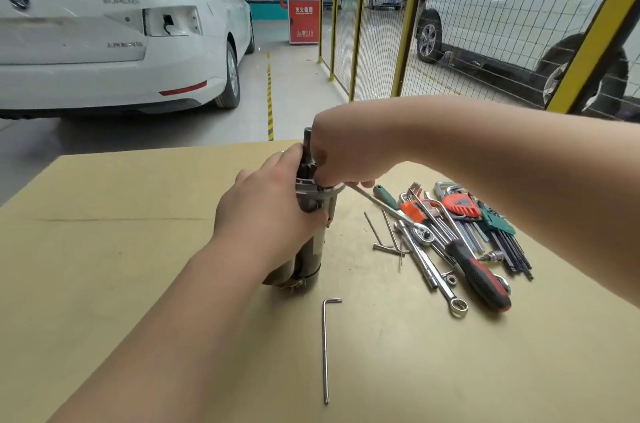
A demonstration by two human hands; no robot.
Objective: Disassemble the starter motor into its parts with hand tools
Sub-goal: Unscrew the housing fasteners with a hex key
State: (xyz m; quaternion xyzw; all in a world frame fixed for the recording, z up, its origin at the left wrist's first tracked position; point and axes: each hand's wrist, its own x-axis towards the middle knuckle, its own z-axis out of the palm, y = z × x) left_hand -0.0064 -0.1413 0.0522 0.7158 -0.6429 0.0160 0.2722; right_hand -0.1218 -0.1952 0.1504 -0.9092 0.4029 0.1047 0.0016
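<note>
The starter motor (313,249), a dark cylinder with a shaft on top, stands upright on the cardboard-covered table (138,249). My left hand (266,204) grips its upper body from the left. My right hand (332,152) comes from the right and pinches the shaft and gear end at the top, hiding most of it. A thin metal rod (367,195) sticks out to the right from under my right fingers. A long hex key (325,350) lies on the table in front of the motor.
A heap of tools lies right of the motor: a ratchet (420,233), a combination wrench (450,294), a red-black screwdriver (479,278), a green screwdriver (386,196) and hex key sets (485,218). A white car (114,24) and yellow mesh fence (412,17) stand beyond the table.
</note>
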